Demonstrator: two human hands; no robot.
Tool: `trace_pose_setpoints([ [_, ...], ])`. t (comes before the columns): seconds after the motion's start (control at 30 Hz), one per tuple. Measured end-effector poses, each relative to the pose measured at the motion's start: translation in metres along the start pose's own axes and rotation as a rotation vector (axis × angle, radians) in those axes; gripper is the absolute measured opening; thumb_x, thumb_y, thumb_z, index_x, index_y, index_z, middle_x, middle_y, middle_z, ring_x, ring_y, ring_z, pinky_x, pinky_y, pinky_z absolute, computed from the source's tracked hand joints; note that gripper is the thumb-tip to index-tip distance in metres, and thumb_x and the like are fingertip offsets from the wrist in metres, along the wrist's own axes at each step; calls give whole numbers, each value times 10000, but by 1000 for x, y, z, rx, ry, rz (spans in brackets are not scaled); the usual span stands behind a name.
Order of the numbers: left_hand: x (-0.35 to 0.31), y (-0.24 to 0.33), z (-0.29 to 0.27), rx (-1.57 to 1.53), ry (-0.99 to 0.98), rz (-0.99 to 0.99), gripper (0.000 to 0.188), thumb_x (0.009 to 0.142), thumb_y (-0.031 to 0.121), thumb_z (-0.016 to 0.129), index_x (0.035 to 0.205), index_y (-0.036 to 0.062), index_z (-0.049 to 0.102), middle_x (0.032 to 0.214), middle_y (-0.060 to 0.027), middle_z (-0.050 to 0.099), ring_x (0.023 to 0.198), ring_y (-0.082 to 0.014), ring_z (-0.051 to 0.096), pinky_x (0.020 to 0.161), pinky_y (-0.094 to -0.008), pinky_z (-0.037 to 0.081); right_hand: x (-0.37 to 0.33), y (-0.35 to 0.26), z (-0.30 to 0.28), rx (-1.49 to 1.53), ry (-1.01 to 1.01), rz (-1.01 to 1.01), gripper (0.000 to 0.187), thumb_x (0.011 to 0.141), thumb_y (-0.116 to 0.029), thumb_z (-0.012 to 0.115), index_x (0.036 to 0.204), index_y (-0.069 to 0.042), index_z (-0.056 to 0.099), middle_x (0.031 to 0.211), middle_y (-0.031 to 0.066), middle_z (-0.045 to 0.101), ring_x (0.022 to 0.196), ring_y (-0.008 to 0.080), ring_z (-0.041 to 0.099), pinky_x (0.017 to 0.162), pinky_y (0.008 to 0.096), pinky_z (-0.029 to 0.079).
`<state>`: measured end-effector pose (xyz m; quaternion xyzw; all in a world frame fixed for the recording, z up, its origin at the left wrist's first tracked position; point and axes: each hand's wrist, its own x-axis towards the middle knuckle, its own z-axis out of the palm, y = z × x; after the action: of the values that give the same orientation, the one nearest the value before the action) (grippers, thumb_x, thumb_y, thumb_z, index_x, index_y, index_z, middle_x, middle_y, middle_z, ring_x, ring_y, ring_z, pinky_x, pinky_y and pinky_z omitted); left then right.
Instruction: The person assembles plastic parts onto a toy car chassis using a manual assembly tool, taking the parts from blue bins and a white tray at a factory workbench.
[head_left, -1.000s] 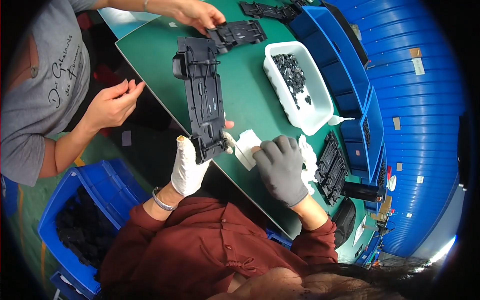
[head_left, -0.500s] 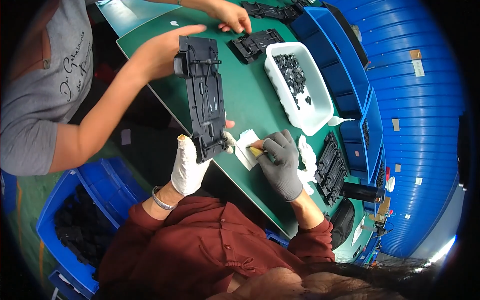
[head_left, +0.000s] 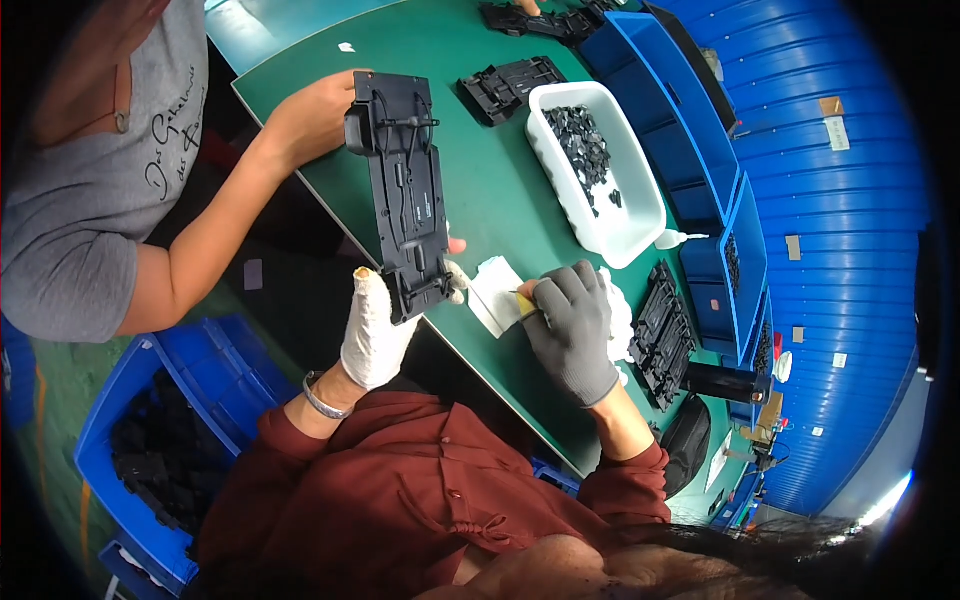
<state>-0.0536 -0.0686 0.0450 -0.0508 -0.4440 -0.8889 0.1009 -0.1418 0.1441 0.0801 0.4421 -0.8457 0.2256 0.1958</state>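
In the white-gloved left grip, a long black plastic chassis.

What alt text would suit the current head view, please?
White-gloved left hand holds a black molded chassis at a green table; gray-gloved right hand is near a white sheet. A co-worker's hand is partly hidden behind the chassis.

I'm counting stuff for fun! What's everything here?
Table: one, green, centre
Long part: one, black, left of centre
Similar parts: several, black, on table
Tub: one, white, on table
Small pieces: many, black, in tub
Sheet: one, white, centre
Crumpled material: one, white, on table
Cylinder: one, black, right
Bins: several, blue, right, lower left
Wall: one, blue, right
Coworker: one, grey-shirted, upper left
Left grip: one, white-gloved, holding long part
Right grip: one, grey-gloved, beside sheet
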Motion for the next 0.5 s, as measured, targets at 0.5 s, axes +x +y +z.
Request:
trace_pose_setpoints([
  [0.5,2,1,4,42,63,-22,1068,851,876,396,1492,22,386,1342,-164,565,1047,-227,621,884,-377,479,-3,-5,-1,-199,-45,-94,121,782,-102,723,808,-91,606,791,65,512,788,268,512,713,405,413],
])
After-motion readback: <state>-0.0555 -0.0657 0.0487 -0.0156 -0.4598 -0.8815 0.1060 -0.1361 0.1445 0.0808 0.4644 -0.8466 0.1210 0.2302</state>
